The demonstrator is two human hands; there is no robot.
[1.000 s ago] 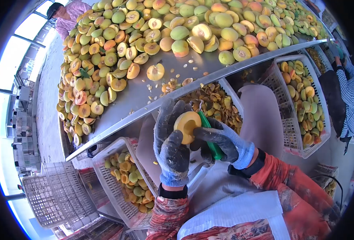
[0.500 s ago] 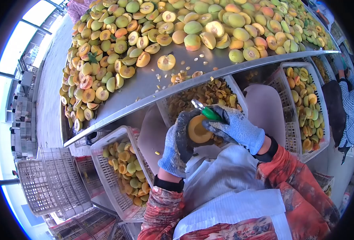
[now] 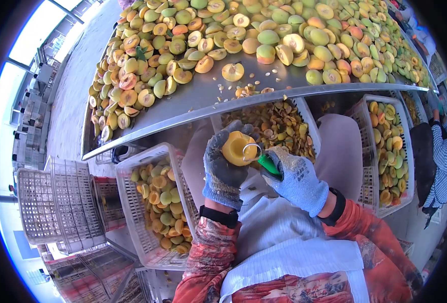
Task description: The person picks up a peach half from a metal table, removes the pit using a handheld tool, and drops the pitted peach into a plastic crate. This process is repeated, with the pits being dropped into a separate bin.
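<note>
My left hand (image 3: pixel 223 174), in a blue and grey coated glove, is closed round a hollowed yellow peach half (image 3: pixel 233 150), its cut face turned up and toward my right hand. A loop pitting tool with a green handle (image 3: pixel 270 165) is in the grip of my gloved right hand (image 3: pixel 296 183). The tool's curved metal loop lies right at the rim of the fruit's hollow. Beyond both hands, between my knees, a crate of peach scraps and stones (image 3: pixel 279 121) sits under the table edge.
Many cut peach halves (image 3: pixel 183 45) are piled on the metal table (image 3: pixel 198 93), with loose stones near its raised edge. Crates of peach halves stand at left (image 3: pixel 127 212) and right (image 3: pixel 409 166). Stacked white crates (image 3: pixel 74 202) are far left. Another person's checked sleeve (image 3: pixel 439 166) shows at right.
My left hand has turned the peach half so its hollow faces up. My right hand has drawn back to the right, and the tool's loop now points at the fruit.
</note>
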